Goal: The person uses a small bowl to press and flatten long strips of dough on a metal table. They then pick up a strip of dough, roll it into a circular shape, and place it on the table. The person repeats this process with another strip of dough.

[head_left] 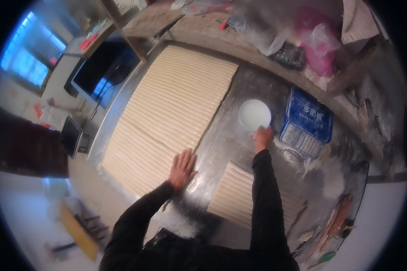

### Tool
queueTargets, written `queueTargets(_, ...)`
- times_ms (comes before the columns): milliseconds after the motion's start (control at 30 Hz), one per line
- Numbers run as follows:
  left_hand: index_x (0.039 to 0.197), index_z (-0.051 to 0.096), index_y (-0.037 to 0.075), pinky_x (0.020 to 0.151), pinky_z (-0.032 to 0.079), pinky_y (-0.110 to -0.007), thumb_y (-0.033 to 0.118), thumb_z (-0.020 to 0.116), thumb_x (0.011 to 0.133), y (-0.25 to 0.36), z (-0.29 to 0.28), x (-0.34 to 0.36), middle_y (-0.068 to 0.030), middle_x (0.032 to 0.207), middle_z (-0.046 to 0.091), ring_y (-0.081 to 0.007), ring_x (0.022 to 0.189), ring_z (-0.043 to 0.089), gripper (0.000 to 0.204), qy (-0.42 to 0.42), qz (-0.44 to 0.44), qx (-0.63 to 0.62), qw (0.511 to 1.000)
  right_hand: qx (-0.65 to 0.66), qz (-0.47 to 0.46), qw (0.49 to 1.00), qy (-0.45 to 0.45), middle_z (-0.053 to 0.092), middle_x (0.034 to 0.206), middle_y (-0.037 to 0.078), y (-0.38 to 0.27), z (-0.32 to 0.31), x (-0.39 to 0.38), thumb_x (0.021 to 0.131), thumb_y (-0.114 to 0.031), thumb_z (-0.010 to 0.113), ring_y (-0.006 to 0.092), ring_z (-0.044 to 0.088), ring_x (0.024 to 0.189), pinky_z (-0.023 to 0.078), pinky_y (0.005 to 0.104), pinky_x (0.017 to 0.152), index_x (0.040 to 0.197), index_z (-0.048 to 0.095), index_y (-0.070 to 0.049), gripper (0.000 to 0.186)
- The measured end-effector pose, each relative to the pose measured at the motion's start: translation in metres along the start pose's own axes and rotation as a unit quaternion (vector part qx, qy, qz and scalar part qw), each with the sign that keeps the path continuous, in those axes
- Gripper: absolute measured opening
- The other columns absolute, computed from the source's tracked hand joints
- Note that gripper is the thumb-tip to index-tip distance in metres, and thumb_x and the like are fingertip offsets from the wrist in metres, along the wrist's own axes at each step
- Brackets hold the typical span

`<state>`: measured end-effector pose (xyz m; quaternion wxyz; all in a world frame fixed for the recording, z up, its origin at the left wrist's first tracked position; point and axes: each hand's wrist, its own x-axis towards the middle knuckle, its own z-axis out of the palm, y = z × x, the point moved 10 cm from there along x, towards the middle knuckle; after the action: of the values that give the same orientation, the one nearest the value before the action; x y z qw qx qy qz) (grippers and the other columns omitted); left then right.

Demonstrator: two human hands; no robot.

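A long sheet of pale dough strips, lying side by side, covers the left half of the metal table. My left hand lies flat with fingers stretched out on the right edge of this sheet, near its close end. Further right, my right hand is closed at the near right rim of a round white bowl, which has something whitish inside. The fingertips at the rim are partly hidden. Under my right forearm lies a smaller batch of dough strips.
A blue scale-like box with a keypad stands right of the bowl. White flour dusts the right side. Wooden-handled tools lie at the near right edge. Behind the table, a ledge holds plastic bags. A dark monitor stands left.
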<state>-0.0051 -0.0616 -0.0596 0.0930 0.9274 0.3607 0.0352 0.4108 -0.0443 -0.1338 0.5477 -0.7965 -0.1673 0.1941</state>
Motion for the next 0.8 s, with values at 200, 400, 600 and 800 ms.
queueTargets(200, 0.15, 0.039, 0.0, 0.116, 0.024, -0.057, 0.039, 0.062, 0.093, 0.009, -0.01, 0.072, -0.0252, 0.161, 0.024, -0.0412, 0.149, 0.023, 0.073, 0.081, -0.028, 0.031, 0.996, -0.031, 0.028, 0.995, -0.09, 0.068, 0.068, 0.025, 0.005, 0.005, -0.002, 0.084, -0.001, 0.05, 0.033, 0.07, 0.051, 0.052, 0.0377, 0.041, 0.09, 0.06, 0.016, 0.021)
queueTargets(400, 0.155, 0.031, 0.002, 0.118, 0.021, -0.059, 0.043, 0.063, 0.091, 0.01, 0.014, -0.061, -0.0207, 0.166, 0.016, -0.037, 0.153, 0.017, 0.082, -0.038, -0.033, 0.035, 0.998, 0.007, 0.02, 0.995, -0.095, 0.067, 0.063, 0.021, 0.022, -0.006, -0.044, 0.082, -0.005, 0.054, 0.0299, 0.064, 0.044, 0.05, 0.04, 0.04, 0.09, 0.055, 0.015, 0.022)
queueTargets(600, 0.152, 0.034, 0.001, 0.113, 0.027, -0.06, 0.038, 0.069, 0.087, 0.012, -0.018, -0.129, -0.0252, 0.162, 0.023, -0.0432, 0.149, 0.026, 0.083, -0.032, -0.027, 0.022, 0.999, -0.002, 0.003, 0.991, -0.132, 0.067, 0.073, 0.028, -0.002, -0.013, -0.135, 0.086, 0.001, 0.05, 0.0333, 0.07, 0.052, 0.057, 0.0392, 0.046, 0.094, 0.055, 0.018, 0.02)
queueTargets(800, 0.145, 0.044, -0.001, 0.112, 0.031, -0.056, 0.038, 0.066, 0.091, 0.066, -0.093, -0.064, -0.0225, 0.156, 0.036, -0.0382, 0.142, 0.039, 0.071, 0.091, 0.067, -0.103, 0.988, 0.01, -0.007, 0.984, -0.177, 0.068, 0.077, 0.028, -0.02, -0.007, -0.235, 0.087, 0.003, 0.049, 0.032, 0.071, 0.054, 0.057, 0.0375, 0.043, 0.096, 0.056, 0.016, 0.017)
